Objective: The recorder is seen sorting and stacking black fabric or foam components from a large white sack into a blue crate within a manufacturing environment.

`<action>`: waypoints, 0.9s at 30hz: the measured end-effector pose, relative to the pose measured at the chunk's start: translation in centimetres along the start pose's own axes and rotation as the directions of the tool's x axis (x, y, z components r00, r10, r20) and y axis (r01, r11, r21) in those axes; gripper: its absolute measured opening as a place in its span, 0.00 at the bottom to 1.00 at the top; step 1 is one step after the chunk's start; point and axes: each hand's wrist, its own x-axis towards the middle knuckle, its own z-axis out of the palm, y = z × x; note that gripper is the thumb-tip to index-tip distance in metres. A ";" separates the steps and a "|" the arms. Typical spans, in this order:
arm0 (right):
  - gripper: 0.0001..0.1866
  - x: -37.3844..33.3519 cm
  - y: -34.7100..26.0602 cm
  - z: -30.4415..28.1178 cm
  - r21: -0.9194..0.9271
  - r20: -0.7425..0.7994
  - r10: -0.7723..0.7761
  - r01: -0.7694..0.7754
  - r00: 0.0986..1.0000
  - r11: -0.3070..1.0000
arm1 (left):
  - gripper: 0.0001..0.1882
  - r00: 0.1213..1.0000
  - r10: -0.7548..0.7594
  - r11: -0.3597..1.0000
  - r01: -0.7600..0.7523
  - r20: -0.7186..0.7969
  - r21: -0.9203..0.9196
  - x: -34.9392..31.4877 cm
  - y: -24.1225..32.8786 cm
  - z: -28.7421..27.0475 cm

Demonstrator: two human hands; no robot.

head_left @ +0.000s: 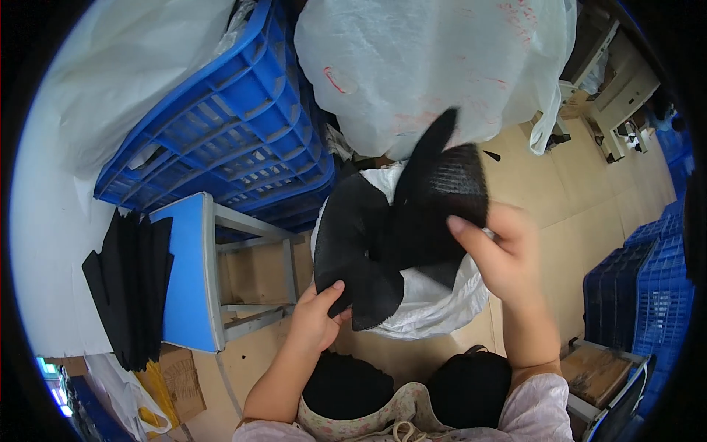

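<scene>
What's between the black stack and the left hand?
Head view: the blue-topped, grey-framed stool and some tan floor lie between the black stack and the left hand.

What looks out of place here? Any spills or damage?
A small black scrap lies loose on the floor beyond the right hand, apart from the black material being held. A dark speck near the stool is too small to identify. No clear spill or damage.

Red marks point(515, 12) show on the large whitish plastic bag point(434, 66), but no word or number is legible anywhere.
</scene>
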 end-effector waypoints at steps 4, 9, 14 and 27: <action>0.20 0.4 -1.8 2.1 -0.463 0.327 -0.636 0.705 0.699 0.537 | 0.19 0.980 0.086 0.975 -0.046 0.179 -0.218 0.4 -0.2 -1.5; 0.19 -3.3 3.3 6.0 -0.391 0.519 -0.494 0.707 0.698 0.589 | 0.24 0.939 0.162 0.926 -0.039 0.302 -0.376 1.1 -0.1 -0.9; 0.16 -4.4 5.4 7.0 -0.422 0.525 -0.429 0.663 0.735 0.619 | 0.27 0.988 -0.005 0.956 0.050 0.157 -0.289 1.4 -0.5 -3.7; 0.23 -2.4 11.5 6.9 -0.292 0.352 0.111 -0.004 0.929 0.957 | 0.26 0.816 0.552 0.834 -0.535 -0.174 0.134 -1.0 1.4 -4.0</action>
